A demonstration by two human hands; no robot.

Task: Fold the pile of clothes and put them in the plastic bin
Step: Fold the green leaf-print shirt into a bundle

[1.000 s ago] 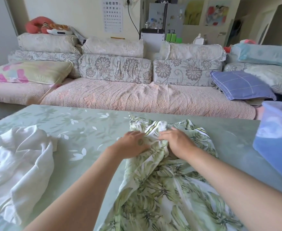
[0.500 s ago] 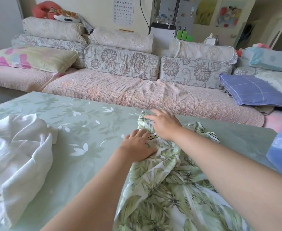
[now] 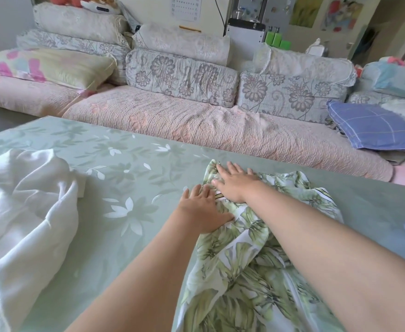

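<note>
"Garment (image 3: 244,271), where's it lying?"
"On the tabletop (image 3: 129,164), long way running from the person toward the sofa (image 3: 220,130)."
"And the grip?"
"Both spread flat: left hand (image 3: 202,209) and right hand (image 3: 235,185) press its far end."

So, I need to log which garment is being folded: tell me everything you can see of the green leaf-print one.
The leaf-print garment looks like thin, light fabric, white with green palm-like leaves, and a striped trim shows near its far end. It lies crumpled and bunched lengthwise on the green tablecloth, not yet folded. The left hand and right hand press flat on its far end, fingers straight. Its near end runs out of frame.
</note>
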